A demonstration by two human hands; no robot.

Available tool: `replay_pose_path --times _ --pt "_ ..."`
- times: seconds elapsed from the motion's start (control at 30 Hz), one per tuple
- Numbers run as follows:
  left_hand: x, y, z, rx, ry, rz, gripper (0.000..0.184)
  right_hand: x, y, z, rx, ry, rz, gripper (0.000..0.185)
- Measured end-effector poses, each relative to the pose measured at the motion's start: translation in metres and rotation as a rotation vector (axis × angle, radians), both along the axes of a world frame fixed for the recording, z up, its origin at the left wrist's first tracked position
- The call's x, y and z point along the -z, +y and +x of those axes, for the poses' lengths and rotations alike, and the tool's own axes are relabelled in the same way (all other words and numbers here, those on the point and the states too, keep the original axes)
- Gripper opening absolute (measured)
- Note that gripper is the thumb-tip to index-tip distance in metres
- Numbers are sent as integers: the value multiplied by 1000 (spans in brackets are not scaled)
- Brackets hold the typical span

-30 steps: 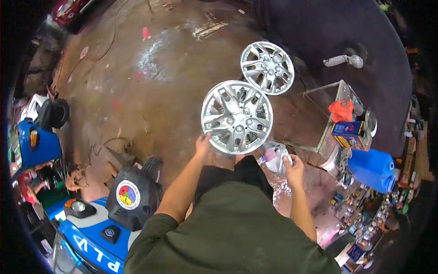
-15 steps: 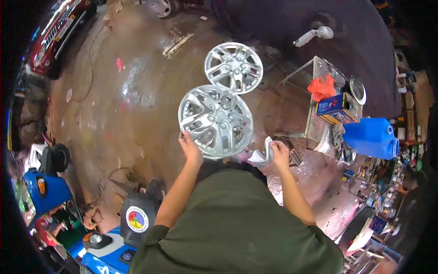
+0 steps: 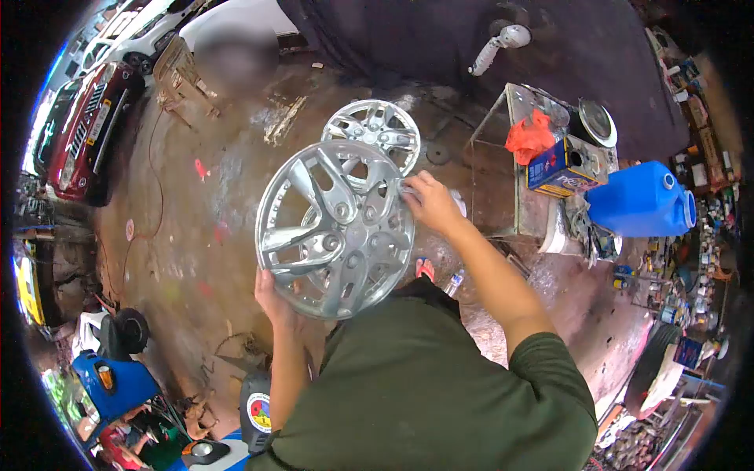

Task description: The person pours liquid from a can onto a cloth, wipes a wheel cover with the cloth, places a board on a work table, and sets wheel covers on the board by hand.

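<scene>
A silver hubcap (image 3: pixel 353 255) is raised in front of me, its spoked face tilted toward me. My left hand (image 3: pixel 275 298) is closed on its lower left rim. At the upper right rim, my right hand (image 3: pixel 434 204) presses with its fingers closed around a whitish folded sheet (image 3: pixel 408 189), cloth or paper; most of it is hidden by the fingers. Behind the raised hubcap is a second silver hubcap (image 3: pixel 398 138), partly covered by it; what supports it is hidden.
To the right, a worn metal stand (image 3: pixel 526 212) bears an orange-red plastic bag (image 3: pixel 532 137), a blue and yellow box (image 3: pixel 559 167) and a blue jerrycan (image 3: pixel 640 200). A red car (image 3: pixel 86 129) is far left, a blue vehicle (image 3: pixel 118 388) lower left. Dark cloth (image 3: pixel 581 71) hangs behind.
The held hubcap has come closer and moved left and down, tilting. My right hand has gone from beside it, up and left onto its rim with the white sheet. The view has shifted.
</scene>
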State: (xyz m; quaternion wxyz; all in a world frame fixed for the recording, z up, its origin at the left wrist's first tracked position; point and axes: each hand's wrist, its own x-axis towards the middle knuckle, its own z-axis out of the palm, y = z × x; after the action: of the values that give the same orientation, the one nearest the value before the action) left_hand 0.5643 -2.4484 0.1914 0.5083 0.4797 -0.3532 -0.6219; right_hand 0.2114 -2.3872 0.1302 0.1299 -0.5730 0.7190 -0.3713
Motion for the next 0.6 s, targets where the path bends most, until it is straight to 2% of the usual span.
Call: replay_pose_path --times 0.1,0.2,0.3,0.33,0.47,0.57,0.6 --pt "-6 -3 7 17 55 -49 38 -4 14 7 -34 159 173 21" --pt "-10 -17 8 2 41 -73 42 2 47 22 -169 116 108 21" --pt "-10 -23 9 -52 86 18 45 -20 35 15 -53 171 112 22" --pt "-11 -25 8 -69 113 63 46 -34 22 13 4 195 29 19" --pt "-29 -20 -1 56 178 -73 44 -39 0 7 66 256 42 18" --pt "-32 -22 -8 49 233 -107 42 -35 35 28 63 212 134 18" --pt "-25 -23 -6 55 237 -115 41 -36 45 38 104 115 191 19"
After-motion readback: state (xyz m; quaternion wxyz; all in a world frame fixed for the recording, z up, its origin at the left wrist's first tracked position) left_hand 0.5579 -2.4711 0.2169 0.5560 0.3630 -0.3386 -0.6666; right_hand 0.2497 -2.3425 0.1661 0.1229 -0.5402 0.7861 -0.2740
